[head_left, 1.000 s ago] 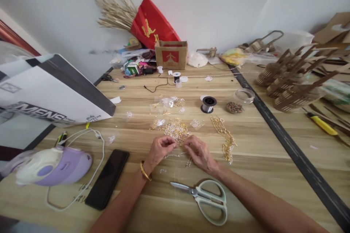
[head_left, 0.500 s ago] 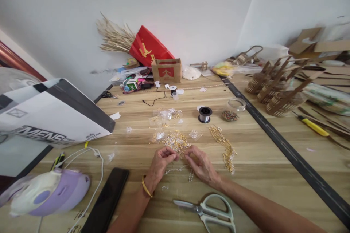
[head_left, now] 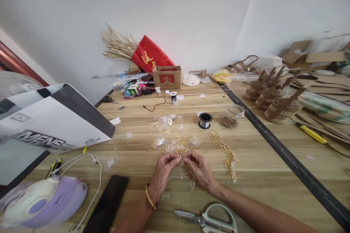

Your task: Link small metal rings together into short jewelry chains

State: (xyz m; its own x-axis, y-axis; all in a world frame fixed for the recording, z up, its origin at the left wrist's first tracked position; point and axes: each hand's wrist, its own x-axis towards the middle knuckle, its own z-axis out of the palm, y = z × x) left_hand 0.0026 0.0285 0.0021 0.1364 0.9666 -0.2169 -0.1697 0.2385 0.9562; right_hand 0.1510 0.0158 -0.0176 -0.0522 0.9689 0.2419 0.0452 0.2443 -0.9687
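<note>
My left hand (head_left: 164, 170) is closed in a pinch, with thumb and forefinger together just in front of a pile of small gold and silver jewelry findings (head_left: 175, 145). My right hand (head_left: 200, 171) pinches close beside it, the two sets of fingertips nearly touching. What they hold is too small to make out. A thin silver chain (head_left: 177, 177) lies on the table below the hands, and part of it shows under the right palm. Several gold chains (head_left: 225, 153) lie to the right. Scissors (head_left: 201, 219) with pale handles rest nearer me.
A black phone (head_left: 108, 204) and a purple-and-white device (head_left: 54, 200) with a cable lie at left. Behind the pile are a wire spool (head_left: 205, 120), a jar of beads (head_left: 230, 121) and small plastic bags (head_left: 166, 120). Woven baskets (head_left: 281, 107) and a yellow cutter (head_left: 313, 133) stand right.
My fingertips have come closer together in front of the pile, the left hand moving slightly right. The whole view has shifted slightly as the head tilted.
</note>
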